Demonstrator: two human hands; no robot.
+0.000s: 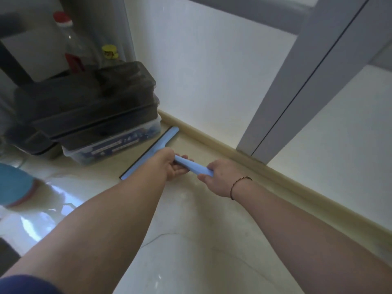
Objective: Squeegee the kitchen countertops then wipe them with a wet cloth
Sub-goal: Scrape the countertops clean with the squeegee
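2 hands hold a blue squeegee at the back corner of the countertop.

On the left stand bottles (70,45) and stacked plastic boxes (89,107). The squeegee (152,149) lies just beside them, its blade flat on the shiny countertop (191,240), one end near the back wall edge. The left hand (169,166) is curled around the handle near the blade. The right hand (216,179) grips the handle's end. This looks like the squeegee step. Next, I think both hands should pull the blade toward the person, pressing down evenly. The wet cloth is not in view.
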